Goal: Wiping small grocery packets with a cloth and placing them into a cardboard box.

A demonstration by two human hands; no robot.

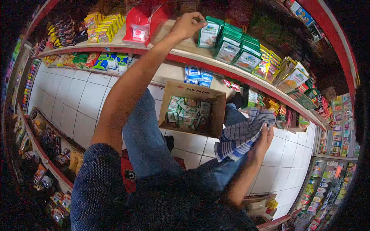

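My left hand [188, 26] is raised at the upper shelf, fingers bent. Its thumb meets the top left corner of a green and white seasoning packet [209, 36]; whether it grips the packet is not clear. Beside that packet stand more rows of green-edged packets [229, 49]. A striped grey and blue cloth [242, 135] hangs bunched from my right hand [264, 138], which is closed on it to the right of my knees. Between my legs stands an open cardboard box [190, 130] with many small green and white sachets [183, 111] inside.
The wooden shelf [185, 47] has a red front edge. Yellow packets [102, 27], a red holder [136, 29] and yellow-green packets [266, 63] stand on it. Blue and white packs [198, 75] lie on the lower shelf. Stocked racks [326, 184] flank the white tiled floor [81, 95].
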